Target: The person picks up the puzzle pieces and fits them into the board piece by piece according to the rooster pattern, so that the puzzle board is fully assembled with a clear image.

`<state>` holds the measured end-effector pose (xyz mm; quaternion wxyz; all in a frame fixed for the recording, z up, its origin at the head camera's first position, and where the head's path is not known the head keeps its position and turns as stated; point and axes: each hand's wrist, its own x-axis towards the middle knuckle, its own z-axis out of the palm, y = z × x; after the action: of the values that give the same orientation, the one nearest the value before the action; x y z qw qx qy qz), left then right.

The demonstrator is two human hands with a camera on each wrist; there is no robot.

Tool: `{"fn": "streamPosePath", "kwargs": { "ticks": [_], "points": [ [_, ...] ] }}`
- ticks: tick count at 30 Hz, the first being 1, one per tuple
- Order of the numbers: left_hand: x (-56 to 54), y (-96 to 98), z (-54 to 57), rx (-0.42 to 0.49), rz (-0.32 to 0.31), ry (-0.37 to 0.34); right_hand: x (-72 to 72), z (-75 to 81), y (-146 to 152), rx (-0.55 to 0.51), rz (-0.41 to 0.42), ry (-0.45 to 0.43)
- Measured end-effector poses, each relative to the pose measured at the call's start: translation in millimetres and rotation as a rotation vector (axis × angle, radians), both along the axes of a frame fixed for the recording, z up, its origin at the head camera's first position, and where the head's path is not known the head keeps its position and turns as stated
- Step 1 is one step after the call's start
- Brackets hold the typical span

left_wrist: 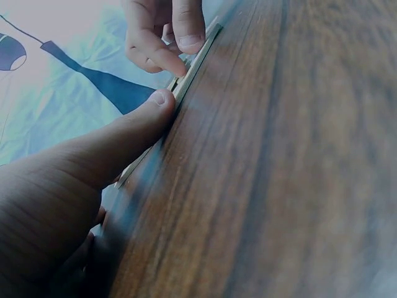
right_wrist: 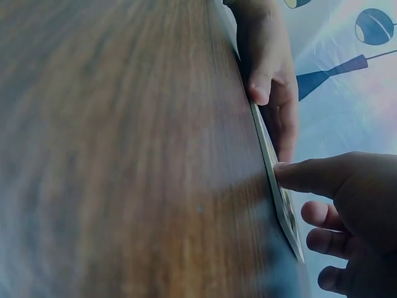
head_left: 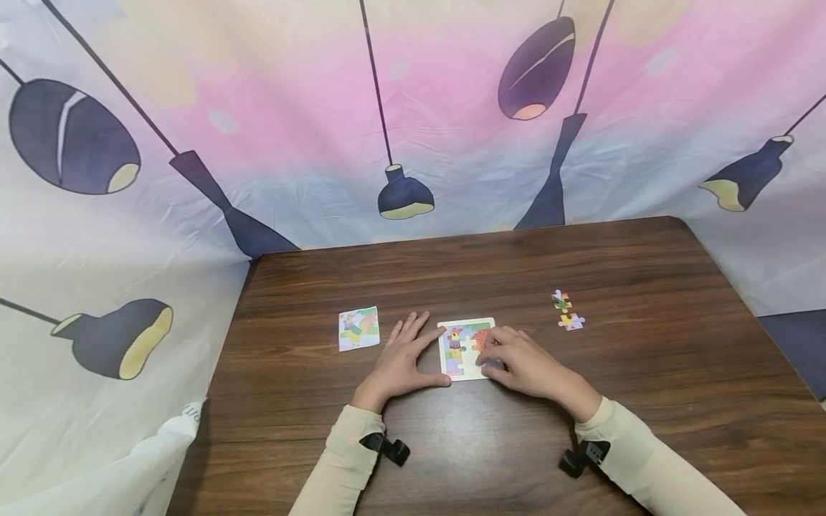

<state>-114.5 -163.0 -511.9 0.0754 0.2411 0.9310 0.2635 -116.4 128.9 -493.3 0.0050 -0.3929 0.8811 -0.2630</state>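
Observation:
A small jigsaw puzzle board [head_left: 469, 374] with a pale frame lies flat on the table, showing part of a colourful rooster picture and a bare pale patch in its middle. My left hand [head_left: 401, 360] steadies its left side, thumb at the near left corner and index finger at the far left corner, the other fingers spread on the table. Over the board's right side, my right hand [head_left: 521, 362] has bent fingers and pinches a puzzle piece [head_left: 494, 364] low against the board. Most of that piece is hidden by the fingers.
Loose puzzle pieces [head_left: 571, 322] lie on the brown wooden table [head_left: 645, 301] to the right of the board. A square picture card [head_left: 358, 329] with a similar bird lies to the left. A printed cloth [head_left: 310, 129] hangs behind the table and along its left side.

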Motion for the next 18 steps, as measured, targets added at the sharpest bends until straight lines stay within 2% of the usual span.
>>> {"fn": "streamPosePath", "kwargs": {
  "ticks": [6,12,15,18],
  "points": [
    [0.6,-0.8,-0.9,0.009,-0.004,0.014,1.7,-1.4,-1.3,0.005,-0.019,-0.036],
    [1.3,-1.4,-0.6,0.022,-0.009,0.029,2.4,-2.6,0.7,-0.076,-0.026,-0.054],
    [1.3,-1.9,-0.1,0.019,-0.008,0.022,0.6,-1.5,1.8,-0.097,-0.055,-0.05],
    [1.2,-1.2,-0.4,0.015,-0.008,0.014,-1.9,-0.4,3.5,-0.072,-0.09,-0.046]
  ]
}}
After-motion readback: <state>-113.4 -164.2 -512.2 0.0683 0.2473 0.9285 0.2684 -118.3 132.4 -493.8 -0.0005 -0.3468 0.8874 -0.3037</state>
